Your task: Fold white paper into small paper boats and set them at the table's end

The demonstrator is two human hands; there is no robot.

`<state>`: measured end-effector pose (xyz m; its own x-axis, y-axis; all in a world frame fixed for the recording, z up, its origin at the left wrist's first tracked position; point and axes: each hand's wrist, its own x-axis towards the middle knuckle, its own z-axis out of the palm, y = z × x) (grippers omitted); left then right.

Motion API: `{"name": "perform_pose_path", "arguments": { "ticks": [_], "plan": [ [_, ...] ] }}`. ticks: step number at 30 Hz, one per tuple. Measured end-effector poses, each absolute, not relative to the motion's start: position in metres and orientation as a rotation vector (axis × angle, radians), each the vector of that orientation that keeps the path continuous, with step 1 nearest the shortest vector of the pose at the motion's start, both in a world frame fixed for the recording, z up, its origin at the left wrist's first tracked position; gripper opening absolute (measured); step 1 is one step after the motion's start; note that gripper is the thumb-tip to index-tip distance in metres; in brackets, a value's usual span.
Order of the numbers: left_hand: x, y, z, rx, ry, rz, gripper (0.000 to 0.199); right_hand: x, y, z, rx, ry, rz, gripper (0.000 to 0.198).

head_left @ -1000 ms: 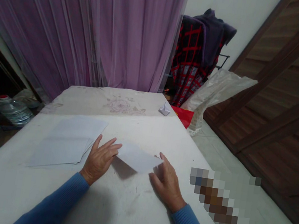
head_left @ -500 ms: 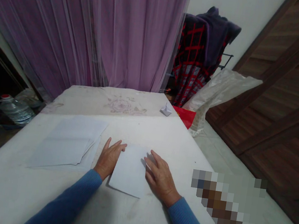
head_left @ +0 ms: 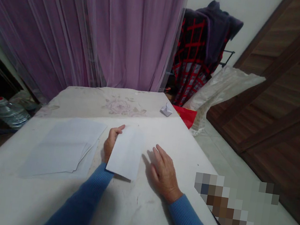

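Observation:
A folded sheet of white paper [head_left: 126, 154] is tilted up off the table in front of me. My left hand [head_left: 112, 141] grips its left edge, thumb on the near face and the other fingers hidden behind it. To the right of the paper, my right hand [head_left: 165, 173] hovers over the tabletop with its fingers apart, touching nothing. Left of my left hand lies a loose stack of white paper sheets [head_left: 60, 146]. A small folded paper shape [head_left: 166, 109] with a raised point sits near the table's far right corner.
The table [head_left: 134, 215] has a pale cover with a printed rose. Purple curtains [head_left: 128, 30] hang behind it. A red bag [head_left: 184, 116] and a whitish plastic sack [head_left: 221, 91] stand off the right edge; a large water bottle [head_left: 11, 112] is at left. A blurred patch covers the lower right.
My left hand has closed on the folded paper's left edge and lifted it, tilting it and moving it a little left and away. My right hand has come away from the paper's right side.

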<state>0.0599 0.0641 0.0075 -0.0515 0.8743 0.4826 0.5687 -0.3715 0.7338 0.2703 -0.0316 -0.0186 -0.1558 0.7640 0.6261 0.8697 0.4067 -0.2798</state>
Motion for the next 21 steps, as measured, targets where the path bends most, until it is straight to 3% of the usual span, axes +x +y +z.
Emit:
{"name": "perform_pose_path", "arguments": {
  "ticks": [6,10,14,21],
  "plan": [
    [0.045,0.064,-0.018,2.142,1.66,1.262,0.037,0.278,-0.029,-0.034,-1.478,-1.907,-0.155,0.061],
    [0.023,0.052,-0.028,2.517,1.645,0.919,0.049,0.281,-0.022,-0.039,-1.489,-1.88,-0.114,0.05],
    [0.019,0.026,-0.027,2.668,1.476,0.637,0.04,0.276,-0.008,-0.03,-1.488,-1.83,-0.022,0.035],
    [0.042,-0.026,-0.039,2.804,1.388,0.674,0.053,0.232,0.024,-0.008,-1.219,-2.155,0.181,0.028]
  ]
}}
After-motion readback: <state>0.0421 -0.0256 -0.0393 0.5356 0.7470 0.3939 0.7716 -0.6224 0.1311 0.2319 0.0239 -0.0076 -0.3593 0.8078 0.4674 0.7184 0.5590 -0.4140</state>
